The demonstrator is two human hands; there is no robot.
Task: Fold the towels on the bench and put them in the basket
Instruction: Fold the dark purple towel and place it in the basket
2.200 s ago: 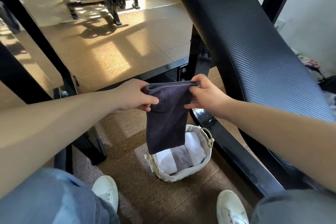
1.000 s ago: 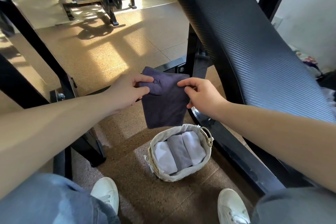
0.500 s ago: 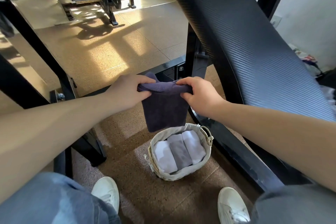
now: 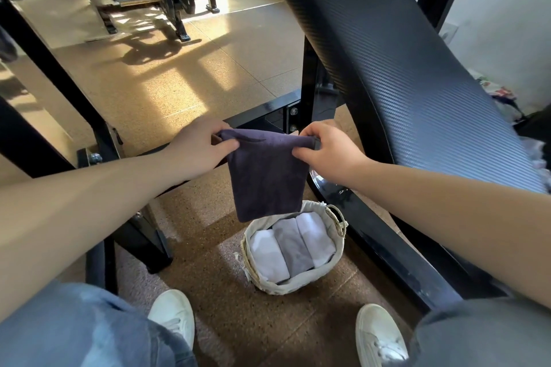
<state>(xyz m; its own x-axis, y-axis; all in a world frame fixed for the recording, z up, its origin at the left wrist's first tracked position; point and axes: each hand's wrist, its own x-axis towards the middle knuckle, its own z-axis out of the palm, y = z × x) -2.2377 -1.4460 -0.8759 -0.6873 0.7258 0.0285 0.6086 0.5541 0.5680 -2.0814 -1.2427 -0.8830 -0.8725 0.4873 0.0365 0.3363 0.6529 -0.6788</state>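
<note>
- Head view: left hand (image 4: 202,147) and right hand (image 4: 325,149) each pinch a top corner of the dark towel (image 4: 267,176), fingers curled on the cloth
- Towel hangs folded in the air, just above the basket (image 4: 293,283) on the floor
- Three rolled towels (image 4: 293,243) lie side by side in the basket, beside the bench (image 4: 402,53)

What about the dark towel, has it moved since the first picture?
Yes. The dark towel is folded shorter, so its bottom edge has risen: it covered much of the basket then, now only its far rim.
</note>
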